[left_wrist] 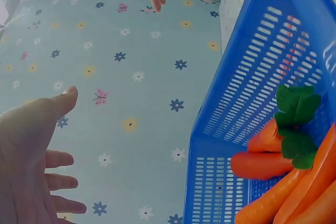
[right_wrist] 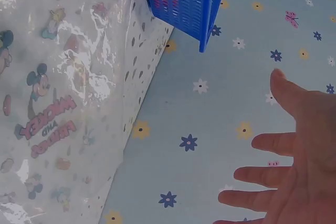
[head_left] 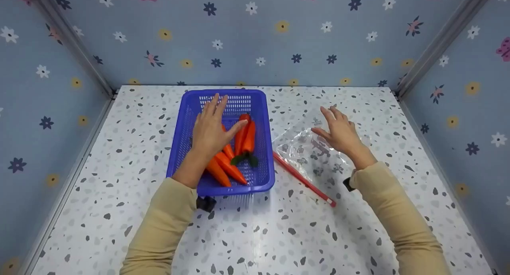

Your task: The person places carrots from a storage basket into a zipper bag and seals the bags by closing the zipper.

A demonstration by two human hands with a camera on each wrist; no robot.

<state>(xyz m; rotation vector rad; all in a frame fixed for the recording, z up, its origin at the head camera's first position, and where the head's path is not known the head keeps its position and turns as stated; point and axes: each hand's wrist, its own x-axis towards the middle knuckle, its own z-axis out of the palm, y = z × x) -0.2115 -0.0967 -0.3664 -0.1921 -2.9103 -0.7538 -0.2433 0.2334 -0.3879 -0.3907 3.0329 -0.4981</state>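
A blue plastic basket (head_left: 272,167) holds several orange carrots (head_left: 232,169), some with green leaf tops (left_wrist: 297,103). Above the basket's left part my left hand (head_left: 210,133) hovers with fingers spread and nothing in it; it hides some of the carrots. To the right of the basket lies a clear zip bag (head_left: 306,151) printed with cartoon figures, its red zip edge (head_left: 305,180) slanting toward me. Over the bag's right part my right hand (head_left: 342,132) is raised, fingers apart, holding nothing. In the right wrist view the bag (right_wrist: 68,108) looks flat on the table.
The speckled white table (head_left: 131,155) carries the basket and bag. Flower-printed panels (head_left: 255,40) close it in at the back, left and right, with grey metal strips (head_left: 446,40) at the corners.
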